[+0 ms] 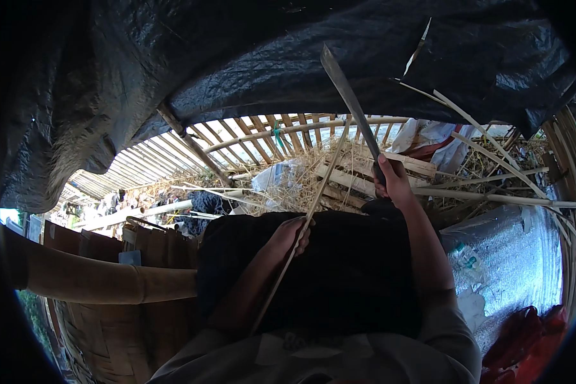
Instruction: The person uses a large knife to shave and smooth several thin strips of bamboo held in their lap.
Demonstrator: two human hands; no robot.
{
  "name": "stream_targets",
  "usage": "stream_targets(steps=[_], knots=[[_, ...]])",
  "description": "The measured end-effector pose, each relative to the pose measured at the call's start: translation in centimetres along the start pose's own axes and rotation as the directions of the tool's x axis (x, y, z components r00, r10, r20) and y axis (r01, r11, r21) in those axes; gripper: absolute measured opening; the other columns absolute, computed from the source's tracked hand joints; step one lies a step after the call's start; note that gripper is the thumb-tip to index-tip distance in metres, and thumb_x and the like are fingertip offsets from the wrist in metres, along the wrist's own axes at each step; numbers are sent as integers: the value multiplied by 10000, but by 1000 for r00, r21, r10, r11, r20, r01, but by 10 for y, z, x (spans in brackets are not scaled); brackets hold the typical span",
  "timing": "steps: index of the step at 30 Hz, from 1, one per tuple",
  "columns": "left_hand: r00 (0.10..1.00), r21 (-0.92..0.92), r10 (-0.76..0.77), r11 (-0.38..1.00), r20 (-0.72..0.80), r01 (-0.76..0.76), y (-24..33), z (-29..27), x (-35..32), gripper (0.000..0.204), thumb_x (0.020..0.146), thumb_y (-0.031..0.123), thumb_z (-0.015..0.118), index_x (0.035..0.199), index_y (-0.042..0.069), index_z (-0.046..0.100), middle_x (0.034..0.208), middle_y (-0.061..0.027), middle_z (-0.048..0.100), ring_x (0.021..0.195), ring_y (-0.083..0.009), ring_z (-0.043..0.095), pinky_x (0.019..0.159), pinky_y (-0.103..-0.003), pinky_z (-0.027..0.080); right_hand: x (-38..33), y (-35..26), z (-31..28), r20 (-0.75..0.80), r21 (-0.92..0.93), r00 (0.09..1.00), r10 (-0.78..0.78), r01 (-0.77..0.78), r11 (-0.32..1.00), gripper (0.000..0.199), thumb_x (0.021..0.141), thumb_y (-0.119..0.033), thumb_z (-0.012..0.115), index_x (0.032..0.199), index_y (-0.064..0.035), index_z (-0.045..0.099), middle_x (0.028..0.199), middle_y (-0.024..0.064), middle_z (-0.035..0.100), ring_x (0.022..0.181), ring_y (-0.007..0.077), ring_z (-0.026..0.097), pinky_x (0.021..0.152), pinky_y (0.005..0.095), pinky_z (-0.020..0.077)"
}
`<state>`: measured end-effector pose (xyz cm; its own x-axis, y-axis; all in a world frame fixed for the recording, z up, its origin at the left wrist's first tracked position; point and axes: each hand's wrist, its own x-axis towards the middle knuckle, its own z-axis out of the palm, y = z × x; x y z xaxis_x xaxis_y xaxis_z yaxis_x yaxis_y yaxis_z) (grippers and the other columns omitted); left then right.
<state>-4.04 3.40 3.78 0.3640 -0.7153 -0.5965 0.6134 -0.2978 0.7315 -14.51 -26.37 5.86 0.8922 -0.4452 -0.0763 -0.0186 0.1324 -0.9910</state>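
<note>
A black tarp point(249, 70) hangs across 12 o'clock, a slatted fence point(249, 139) below it toward 11. A silver sheet point(525, 249) shows between 3 and 4; a thick bamboo pole point(109, 278) juts in at 8. The strip point(327, 173) — long, thin, pale — runs from 1 down to 7, with the left hand point(289, 237) near 6 curled closed around it. The knife point(354, 102) slants up toward 11 from the right hand point(392, 180) at 3 — its fingers wrap the handle.

A rough work shed: past the right hand point(392, 180) are a black plastic sheet point(249, 80), slat fence point(257, 136) and shavings point(301, 179).
</note>
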Motion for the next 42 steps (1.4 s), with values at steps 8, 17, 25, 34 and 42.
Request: stream_targets(steps=[8, 17, 25, 34, 42], knots=[[995, 338, -56, 937, -88, 82, 72, 22, 19, 321, 1013, 400, 469, 934, 106, 569, 663, -43, 581, 502, -150, 562, 422, -280, 411, -5, 36, -23, -13, -413, 996, -88, 75, 908, 585, 1003, -482, 528, 625, -35, 535, 533, -10, 461, 511, 97, 432, 502, 308, 360], [969, -145, -113, 978, 221, 147, 40, -17, 81, 240, 1023, 293, 385, 976, 115, 539, 612, 31, 473, 429, -64, 458, 351, -233, 385, 25, 55, -9, -9, -405, 999, -51, 43, 914, 580, 989, -471, 556, 641, -7, 544, 550, 25, 480, 551, 135, 427, 538, 356, 381], [987, -194, -94, 974, 128, 118, 35, 4, 66, 211, 1038, 282, 385, 909, 150, 487, 567, 73, 380, 398, -28, 331, 321, -187, 256, 26, 63, -2, 265, -752, 963, 47, 176, 635, 451, 871, -505, 683, 850, -55, 707, 724, 128, 680, 716, 268, 687, 703, 374, 522], [987, -120, -67, 989, 145, 85, 17, -5, 78, 289, 1045, 296, 375, 854, 120, 504, 576, 44, 429, 406, -48, 380, 351, -194, 296, 7, 39, 34, 174, -808, 976, 133, 64, 586, 365, 906, -392, 681, 884, -28, 669, 740, 107, 678, 709, 211, 670, 689, 351, 513], [999, -1, -40, 999, 37, 40, 21, 4, 75, 340, 1059, 309, 342, 868, 97, 526, 582, 23, 455, 406, -53, 386, 364, -208, 302, 58, 12, 78, 184, -361, 930, 317, -236, 902, 462, 983, -434, 577, 723, -51, 574, 513, -22, 452, 410, 73, 416, 418, 256, 330]])
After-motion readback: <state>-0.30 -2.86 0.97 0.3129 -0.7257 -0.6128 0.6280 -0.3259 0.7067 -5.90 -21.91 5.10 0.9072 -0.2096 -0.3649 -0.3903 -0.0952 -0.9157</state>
